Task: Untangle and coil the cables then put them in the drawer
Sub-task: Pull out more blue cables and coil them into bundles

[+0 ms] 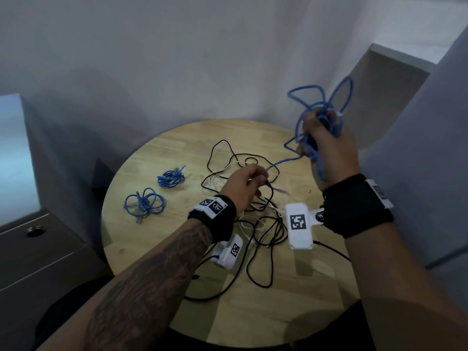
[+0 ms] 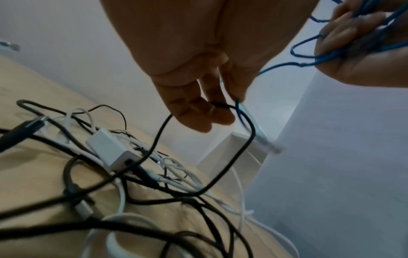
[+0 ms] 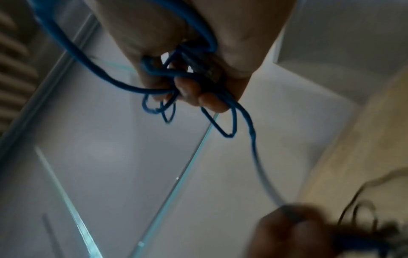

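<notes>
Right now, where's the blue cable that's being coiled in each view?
Head: the blue network cable sits upper right, bunched in the right hand, one strand running down to the left hand.
Left wrist: top right corner.
Right wrist: upper centre, looped round the fingers.
Shared landmark: the round wooden table.

**No readable text in view**

No words, brands or numbers legible in any view. Only signs: black-and-white square fiducial markers. One on the white block (image 1: 299,225) at the right wrist, one on the white block (image 1: 231,251) below the left wrist, two on the left wristband (image 1: 212,205). A tag on the right wristband (image 1: 379,193) is too blurred to read.
</notes>
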Action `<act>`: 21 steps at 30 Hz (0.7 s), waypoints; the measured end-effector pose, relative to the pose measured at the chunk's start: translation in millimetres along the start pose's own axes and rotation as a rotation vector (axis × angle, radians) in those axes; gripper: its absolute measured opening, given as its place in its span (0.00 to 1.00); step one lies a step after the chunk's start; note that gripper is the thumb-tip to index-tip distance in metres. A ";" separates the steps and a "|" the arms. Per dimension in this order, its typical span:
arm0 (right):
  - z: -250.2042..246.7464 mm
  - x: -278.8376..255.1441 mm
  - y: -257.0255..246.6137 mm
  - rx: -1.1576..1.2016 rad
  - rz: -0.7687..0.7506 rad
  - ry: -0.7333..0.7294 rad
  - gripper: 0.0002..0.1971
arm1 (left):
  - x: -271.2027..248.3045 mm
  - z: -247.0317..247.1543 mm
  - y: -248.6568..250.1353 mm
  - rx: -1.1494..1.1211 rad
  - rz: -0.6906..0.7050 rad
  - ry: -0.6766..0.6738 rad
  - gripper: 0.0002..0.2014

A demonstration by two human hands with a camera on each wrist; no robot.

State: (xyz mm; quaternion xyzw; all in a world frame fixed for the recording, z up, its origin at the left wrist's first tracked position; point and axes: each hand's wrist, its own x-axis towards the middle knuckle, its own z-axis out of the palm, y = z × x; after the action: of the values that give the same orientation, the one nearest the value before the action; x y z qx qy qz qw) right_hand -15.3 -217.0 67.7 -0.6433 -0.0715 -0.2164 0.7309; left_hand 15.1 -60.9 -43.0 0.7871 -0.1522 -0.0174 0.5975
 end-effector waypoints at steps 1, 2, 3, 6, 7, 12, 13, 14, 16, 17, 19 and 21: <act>-1.5 -0.4 2.1 -0.187 -0.036 -0.030 0.05 | 1.6 -1.4 2.8 -0.017 -0.015 0.037 0.06; -3.3 -1.5 6.7 -0.396 -0.054 -0.084 0.05 | 2.5 -3.3 5.9 -0.039 -0.018 0.078 0.07; -5.1 -3.5 13.3 -0.597 -0.054 -0.169 0.03 | 3.4 -5.1 8.3 -0.061 -0.005 0.108 0.08; -10.5 -10.9 32.8 -1.005 0.063 -0.425 0.09 | 4.3 -7.1 15.3 -0.053 0.064 0.108 0.10; -11.0 -11.4 35.2 -1.011 0.092 -0.442 0.09 | 4.6 -7.1 16.2 -0.049 0.074 0.113 0.09; -15.5 -2.5 21.0 -0.710 0.091 -0.060 0.09 | 5.6 -17.2 5.0 -0.174 -0.062 0.168 0.05; -16.9 -0.8 18.1 -0.626 0.083 0.021 0.09 | 5.4 -20.2 -0.9 -0.156 -0.115 0.186 0.06; -18.7 0.9 15.1 -0.569 0.074 0.076 0.10 | 3.8 -23.2 -4.7 -0.136 -0.171 0.198 0.07; -20.7 0.7 11.4 -0.502 0.071 0.110 0.12 | 2.3 -27.2 -8.8 -0.090 -0.262 0.180 0.08; -20.3 -1.6 11.0 -0.494 0.077 0.095 0.12 | 1.9 -29.3 -8.5 -0.011 -0.275 0.147 0.09; -18.2 -8.1 12.4 -0.531 0.088 0.026 0.12 | -0.3 -37.8 -2.2 0.320 -0.230 0.023 0.18; -14.7 -13.5 12.0 -0.600 0.075 -0.034 0.12 | -7.9 -48.5 5.9 0.564 -0.204 -0.106 0.30</act>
State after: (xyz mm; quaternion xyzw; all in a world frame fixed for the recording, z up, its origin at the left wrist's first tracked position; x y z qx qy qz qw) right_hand -25.0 -227.3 49.2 -0.8363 0.0070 -0.1899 0.5144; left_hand 16.4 -14.9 -24.8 0.9311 -0.1019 -0.0755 0.3419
